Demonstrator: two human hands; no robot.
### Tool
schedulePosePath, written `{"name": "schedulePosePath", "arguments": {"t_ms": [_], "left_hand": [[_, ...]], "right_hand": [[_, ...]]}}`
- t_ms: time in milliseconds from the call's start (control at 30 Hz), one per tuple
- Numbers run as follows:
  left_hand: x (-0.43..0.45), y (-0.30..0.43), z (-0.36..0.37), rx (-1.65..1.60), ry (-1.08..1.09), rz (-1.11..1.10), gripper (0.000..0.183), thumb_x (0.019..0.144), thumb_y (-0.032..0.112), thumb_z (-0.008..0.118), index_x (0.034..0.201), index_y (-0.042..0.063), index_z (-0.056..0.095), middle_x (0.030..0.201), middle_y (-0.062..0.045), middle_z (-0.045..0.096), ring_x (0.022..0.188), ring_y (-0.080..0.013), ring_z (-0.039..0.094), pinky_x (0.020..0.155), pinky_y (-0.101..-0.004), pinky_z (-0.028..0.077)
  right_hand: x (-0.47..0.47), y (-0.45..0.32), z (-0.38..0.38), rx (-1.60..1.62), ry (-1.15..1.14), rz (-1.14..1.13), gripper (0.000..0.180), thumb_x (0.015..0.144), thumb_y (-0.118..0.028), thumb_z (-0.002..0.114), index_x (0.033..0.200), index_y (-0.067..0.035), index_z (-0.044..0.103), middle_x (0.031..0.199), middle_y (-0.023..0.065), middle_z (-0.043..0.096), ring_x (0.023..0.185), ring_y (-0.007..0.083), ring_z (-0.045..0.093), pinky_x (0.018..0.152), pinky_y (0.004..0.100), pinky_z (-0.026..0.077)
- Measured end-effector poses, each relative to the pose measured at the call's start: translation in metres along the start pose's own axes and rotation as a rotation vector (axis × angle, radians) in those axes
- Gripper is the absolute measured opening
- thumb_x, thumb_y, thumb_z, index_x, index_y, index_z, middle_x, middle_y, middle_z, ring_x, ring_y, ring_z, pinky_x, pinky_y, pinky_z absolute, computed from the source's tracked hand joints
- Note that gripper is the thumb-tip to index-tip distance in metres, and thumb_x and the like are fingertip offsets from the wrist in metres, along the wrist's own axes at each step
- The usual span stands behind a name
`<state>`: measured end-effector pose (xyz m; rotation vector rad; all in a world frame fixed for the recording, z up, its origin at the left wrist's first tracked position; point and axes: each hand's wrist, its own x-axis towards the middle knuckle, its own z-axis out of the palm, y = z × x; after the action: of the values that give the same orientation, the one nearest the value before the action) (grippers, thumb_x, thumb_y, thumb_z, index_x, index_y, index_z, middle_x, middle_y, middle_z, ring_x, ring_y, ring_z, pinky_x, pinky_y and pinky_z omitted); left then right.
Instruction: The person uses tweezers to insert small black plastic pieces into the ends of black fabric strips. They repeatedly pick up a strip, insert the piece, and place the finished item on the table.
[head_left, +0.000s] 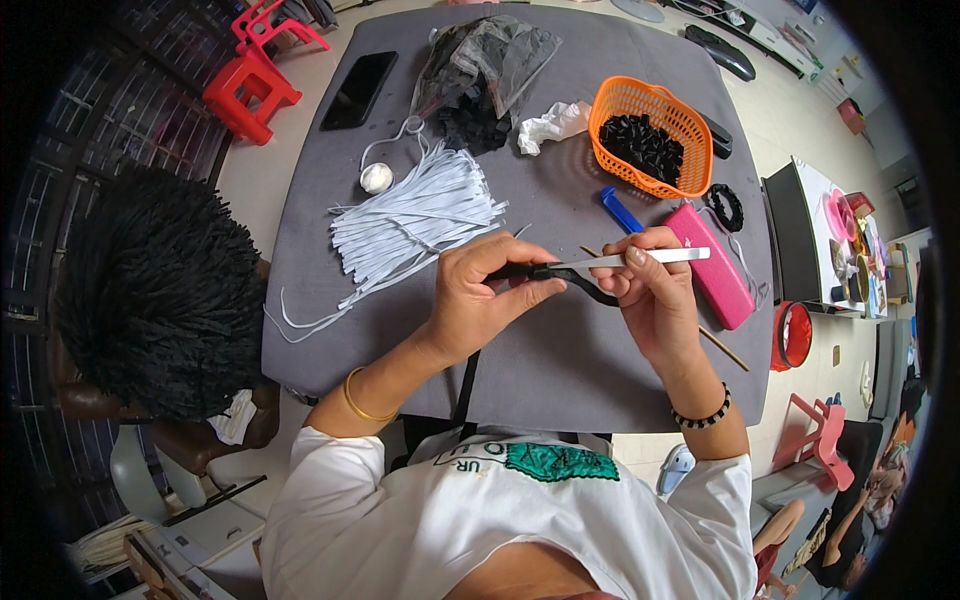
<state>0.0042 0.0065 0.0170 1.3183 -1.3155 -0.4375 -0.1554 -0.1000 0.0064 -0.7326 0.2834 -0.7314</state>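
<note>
Above the grey-covered table, my left hand (480, 289) pinches a black fabric strap (592, 286) between thumb and forefinger. Part of that strap curves across to my right hand (656, 289). A slim silver tool, apparently tweezers (679, 256), is held in my right fingers, its narrow tip touching the black piece at my left fingertips. A black strip (466, 390) hangs over the table's near edge below my left hand. Close to my left hand lies a bundle of pale flat elastic cords (420, 221). A pink case (712, 270) rests beside my right hand.
On the table (555, 382) are an orange basket (652, 187) of small black pieces, a thin stick (724, 347), a blue tool (621, 210), a crumpled tissue (555, 126), a plastic bag (487, 60) with black pieces and a phone (358, 90). A large black fringed bundle (157, 292) stands left.
</note>
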Motion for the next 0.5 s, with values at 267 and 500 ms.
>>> {"name": "schedulePosePath", "arguments": {"t_ms": [267, 500], "left_hand": [[0.0, -0.003, -0.001, 0.003, -0.069, -0.036, 0.013, 0.066, 0.007, 0.07, 0.074, 0.003, 0.061, 0.061, 0.0, 0.053, 0.051, -0.0049, 0.044, 0.045, -0.018, 0.033], [-0.003, -0.003, -0.005, -0.291, -0.142, -0.335, 0.012, 0.067, 0.007, 0.07, 0.07, 0.001, 0.06, 0.059, 0.004, 0.051, 0.053, -0.0008, 0.041, 0.046, -0.0156, 0.031]], "right_hand": [[-0.001, 0.002, -0.002, -0.122, -0.108, -0.064, 0.012, 0.08, -0.003, 0.053, 0.091, -0.002, 0.049, 0.089, 0.0168, 0.058, 0.079, 0.0257, 0.061, 0.069, 0.031, 0.053], [-0.001, 0.011, 0.003, -0.034, -0.082, -0.058, 0.01, 0.08, -0.003, 0.054, 0.089, -0.003, 0.05, 0.09, 0.0167, 0.057, 0.08, 0.026, 0.061, 0.069, 0.0312, 0.053]]}}
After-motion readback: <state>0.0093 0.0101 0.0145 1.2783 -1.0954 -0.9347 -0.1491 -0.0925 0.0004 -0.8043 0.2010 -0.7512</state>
